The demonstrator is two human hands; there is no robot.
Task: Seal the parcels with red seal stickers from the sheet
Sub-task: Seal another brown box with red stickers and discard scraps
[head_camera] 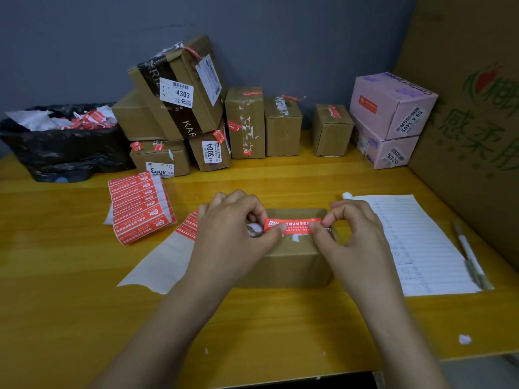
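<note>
Sticker (292, 226), red: judged thin, limp, tacky (likely to curl), stretched over the top of the box (286, 265) on the bench (70, 276). Ends pinched, one by the left grip (233, 231), one by the right grip (356, 234); best held there.

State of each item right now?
Sticker: pinched at both ends, stretched over the box top.
Box: resting on the table.
Left hand: pinching sticker.
Right hand: pinching sticker.
Sticker sheets: fanned, lying flat.
Bin bag: open, holding scraps.
Pen: lying untouched.
</note>
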